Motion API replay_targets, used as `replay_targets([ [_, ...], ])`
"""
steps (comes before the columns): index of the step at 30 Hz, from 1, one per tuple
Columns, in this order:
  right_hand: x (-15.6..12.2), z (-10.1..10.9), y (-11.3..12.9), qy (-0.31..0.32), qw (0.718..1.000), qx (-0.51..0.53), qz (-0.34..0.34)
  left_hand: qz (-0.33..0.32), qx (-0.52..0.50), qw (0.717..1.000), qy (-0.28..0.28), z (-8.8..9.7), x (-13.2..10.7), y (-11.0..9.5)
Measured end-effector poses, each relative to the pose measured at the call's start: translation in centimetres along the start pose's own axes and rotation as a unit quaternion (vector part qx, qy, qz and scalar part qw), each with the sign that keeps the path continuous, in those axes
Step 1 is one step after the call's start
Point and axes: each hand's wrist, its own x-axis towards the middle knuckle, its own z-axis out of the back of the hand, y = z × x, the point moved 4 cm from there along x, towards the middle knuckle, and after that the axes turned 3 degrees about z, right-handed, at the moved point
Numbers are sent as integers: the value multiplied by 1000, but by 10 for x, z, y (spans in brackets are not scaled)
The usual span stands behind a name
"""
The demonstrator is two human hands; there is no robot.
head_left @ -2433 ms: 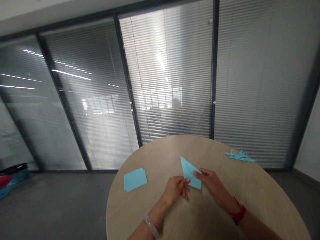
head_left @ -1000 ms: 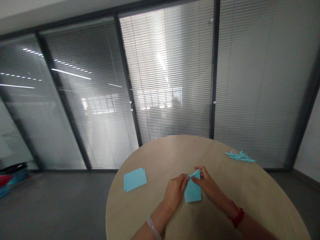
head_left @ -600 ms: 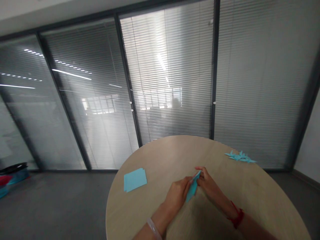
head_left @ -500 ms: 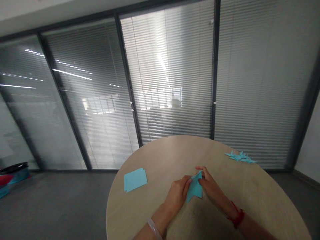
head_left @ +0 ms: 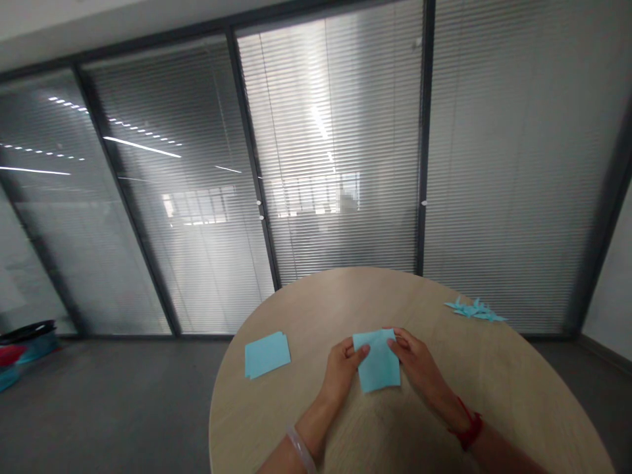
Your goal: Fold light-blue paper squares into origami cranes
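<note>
A light-blue square sheet of paper [head_left: 379, 365] is held between my two hands just over the table, its face turned up toward me and a faint crease in it. My left hand [head_left: 342, 365] pinches its upper left side, thumb on top and fingers behind. On the upper right edge, my right hand [head_left: 413, 359] grips it the same way. The fingertips behind the sheet are partly hidden. To the left lies a stack of light-blue paper sheets [head_left: 267, 355]. Several folded blue paper pieces, shaped like origami cranes [head_left: 474, 309], lie heaped at the far right.
The round wooden table [head_left: 345, 296] has its curved far edge close to the glass partition with blinds [head_left: 340, 237]. On the floor at the far left stand a dark-rimmed container [head_left: 29, 336] and something red and blue [head_left: 10, 359].
The paper, folded at an angle with pointed corners before, is now opened out into a flat square. My left hand has shifted slightly left, and both thumbs now rest on its face.
</note>
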Motion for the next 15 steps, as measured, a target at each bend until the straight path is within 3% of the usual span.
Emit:
replay_targets([
  [6, -5, -2, 11, 12, 999, -24, 33, 18, -50, 998, -36, 5, -1, 1],
  [15, -21, -8, 29, 62, 975, -145, 156, 59, -153, 985, -49, 10, -1, 0],
])
